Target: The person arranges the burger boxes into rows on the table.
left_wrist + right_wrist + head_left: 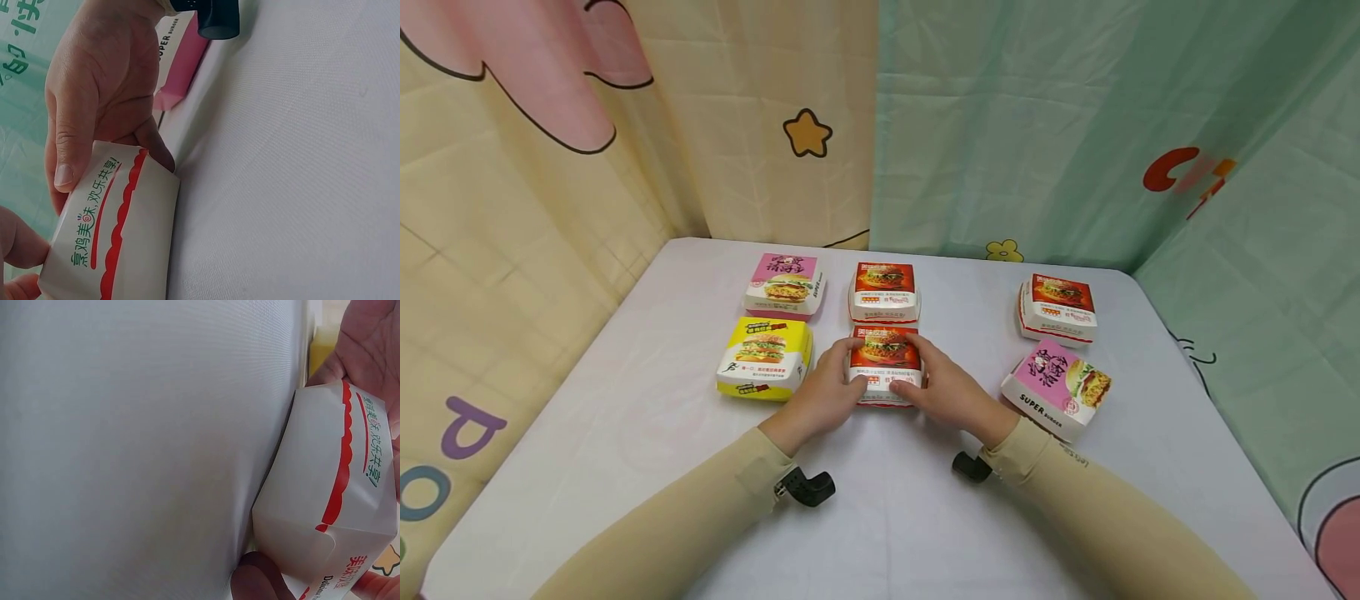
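A red-topped burger box (885,358) sits in the middle of the white table (880,517). My left hand (827,387) grips its left side and my right hand (942,387) grips its right side, thumbs on the near face. In the left wrist view the right hand (100,94) wraps round the box's white wall (131,237) with its red wavy stripe. The same box (331,487) appears in the right wrist view with the left hand (369,344) behind it. Whether the box is lifted off the cloth cannot be told.
Around it stand a yellow box (765,357) to the left, a pink box (786,283) at the back left, a red box (884,292) just behind, another red box (1058,308) at the back right and a pink box (1058,387) to the right. Curtains enclose the table.
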Demonstrator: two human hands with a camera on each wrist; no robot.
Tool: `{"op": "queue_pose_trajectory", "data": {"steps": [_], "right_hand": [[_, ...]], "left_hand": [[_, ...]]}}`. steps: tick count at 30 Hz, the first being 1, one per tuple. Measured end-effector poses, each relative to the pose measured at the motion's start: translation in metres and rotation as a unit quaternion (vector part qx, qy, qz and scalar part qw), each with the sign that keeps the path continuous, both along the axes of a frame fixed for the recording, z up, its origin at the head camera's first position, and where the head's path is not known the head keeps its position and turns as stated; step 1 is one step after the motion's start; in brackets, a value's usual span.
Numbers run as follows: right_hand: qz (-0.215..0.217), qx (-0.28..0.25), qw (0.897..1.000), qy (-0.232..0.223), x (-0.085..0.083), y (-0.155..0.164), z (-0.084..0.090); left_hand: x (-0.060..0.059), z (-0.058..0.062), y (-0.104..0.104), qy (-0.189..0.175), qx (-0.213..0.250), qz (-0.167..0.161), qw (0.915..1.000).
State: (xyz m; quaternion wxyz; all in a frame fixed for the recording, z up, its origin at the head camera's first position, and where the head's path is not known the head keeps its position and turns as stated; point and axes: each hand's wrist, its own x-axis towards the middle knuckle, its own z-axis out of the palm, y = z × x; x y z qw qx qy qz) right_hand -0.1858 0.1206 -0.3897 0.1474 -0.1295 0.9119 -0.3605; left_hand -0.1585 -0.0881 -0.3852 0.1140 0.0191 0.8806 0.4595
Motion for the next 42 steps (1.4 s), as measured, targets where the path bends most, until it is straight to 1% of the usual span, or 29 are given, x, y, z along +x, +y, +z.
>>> {"op": "queue_pose_trajectory", "data": {"steps": [12,20,42], "right_hand": [[-0.001,-0.002,1.000,-0.001,0.0018,-0.0008,0.0002],[0.000,0.003,1.000,0.004,0.0020,-0.0009,0.0006],[0.004,-0.011,1.000,0.003,0.0011,-0.0003,-0.0005]], "left_hand": [[-0.0013,-0.0013,-0.0002,0.009,0.001,-0.004,1.0000],[-0.0012,-0.0021,-0.0004,0.005,-0.002,-0.003,1.0000],[-0.0025,-0.0035,-0.0006,0.005,-0.003,-0.003,1.0000]]}}
